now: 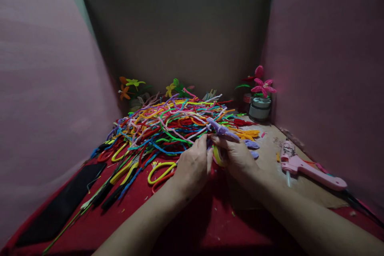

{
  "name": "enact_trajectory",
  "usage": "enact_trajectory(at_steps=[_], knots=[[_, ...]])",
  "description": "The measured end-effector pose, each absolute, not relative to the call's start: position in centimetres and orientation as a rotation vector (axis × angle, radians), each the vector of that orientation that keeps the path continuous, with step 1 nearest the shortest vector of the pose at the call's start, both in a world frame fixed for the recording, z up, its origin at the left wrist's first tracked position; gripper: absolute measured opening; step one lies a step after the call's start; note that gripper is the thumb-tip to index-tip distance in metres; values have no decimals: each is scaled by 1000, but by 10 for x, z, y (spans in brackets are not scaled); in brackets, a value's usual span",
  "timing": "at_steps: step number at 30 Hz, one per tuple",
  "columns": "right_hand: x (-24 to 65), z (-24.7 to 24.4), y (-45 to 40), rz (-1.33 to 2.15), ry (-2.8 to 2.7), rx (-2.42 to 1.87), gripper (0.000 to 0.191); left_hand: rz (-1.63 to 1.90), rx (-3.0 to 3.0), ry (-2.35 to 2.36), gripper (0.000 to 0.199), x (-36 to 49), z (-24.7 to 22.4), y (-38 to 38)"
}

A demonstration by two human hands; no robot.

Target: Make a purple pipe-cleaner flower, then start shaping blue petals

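Note:
Both hands meet at the centre, in front of a big heap of coloured fuzzy stems [168,122]. My right hand [237,156] holds a purple fuzzy flower [223,130], its petals pointing up and left, and a yellow-green ring like a tape roll [219,156] hangs under the fingers. My left hand [195,160] is closed, its fingertips beside the right thumb below the flower; what it pinches is too small to make out. More purple petals [251,144] show just right of the right hand.
A pink glue gun [313,172] rests on a brown board [270,144] at right. Pliers [123,184], a black flat object [60,204] and yellow-handled scissors [162,172] lie left on red cloth [192,224]. Fuzzy flowers [264,88] stand behind; pink walls [327,68] flank both sides.

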State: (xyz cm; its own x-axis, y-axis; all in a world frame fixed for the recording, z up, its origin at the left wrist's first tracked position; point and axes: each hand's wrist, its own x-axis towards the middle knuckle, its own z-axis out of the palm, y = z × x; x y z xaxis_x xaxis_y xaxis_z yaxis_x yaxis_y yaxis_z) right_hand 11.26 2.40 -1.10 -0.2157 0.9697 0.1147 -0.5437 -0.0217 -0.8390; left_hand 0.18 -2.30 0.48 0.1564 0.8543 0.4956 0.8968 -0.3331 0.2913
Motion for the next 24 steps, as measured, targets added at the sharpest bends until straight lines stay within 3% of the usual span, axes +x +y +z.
enact_trajectory(at_steps=[9,12,24], knots=[[111,-9,19,1545,-875,-660,8,-800,-2259,-1802,22,4,1,-24],[111,-10,20,1541,-903,-645,7,-904,-2252,-1881,21,4,4,-25],[120,-1,23,1624,-1275,-504,11,-2422,-2619,-2591,20,-10,29,-30]])
